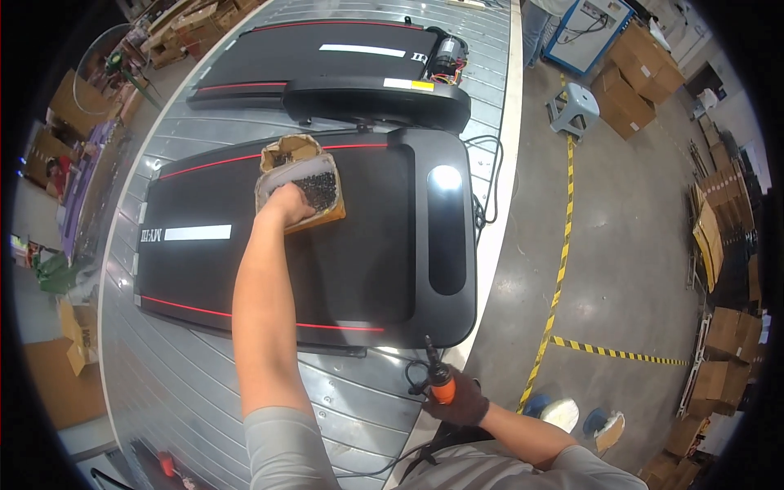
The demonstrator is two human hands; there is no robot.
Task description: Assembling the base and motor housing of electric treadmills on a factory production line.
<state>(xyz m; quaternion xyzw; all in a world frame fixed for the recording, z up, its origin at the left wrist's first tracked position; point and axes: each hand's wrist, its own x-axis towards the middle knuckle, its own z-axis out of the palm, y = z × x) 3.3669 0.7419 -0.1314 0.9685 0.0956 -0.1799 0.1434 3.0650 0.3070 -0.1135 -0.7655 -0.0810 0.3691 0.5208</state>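
My bare left hand (pixel 287 204) reaches into a worn cardboard box (pixel 328 217), its fingers curled down among small dark screws (pixel 322 189). The fingertips are hidden, so what they pinch does not show. The box rests on the black belt of a flat treadmill (pixel 367 269) with red side lines and a glossy dark panel at its right end. Low on the right, my gloved right hand (pixel 464 402) is wrapped round an orange and black electric screwdriver (pixel 442 382). Its bit points up, close to the treadmill's near right corner.
Beyond lies a second treadmill (pixel 359 61), its motor (pixel 448 53) and wires exposed. Both sit on a slatted metal table (pixel 196 367). Black cable (pixel 495 192) loops past the right edge. A stool (pixel 574 108) and cardboard boxes (pixel 629 90) stand on the floor.
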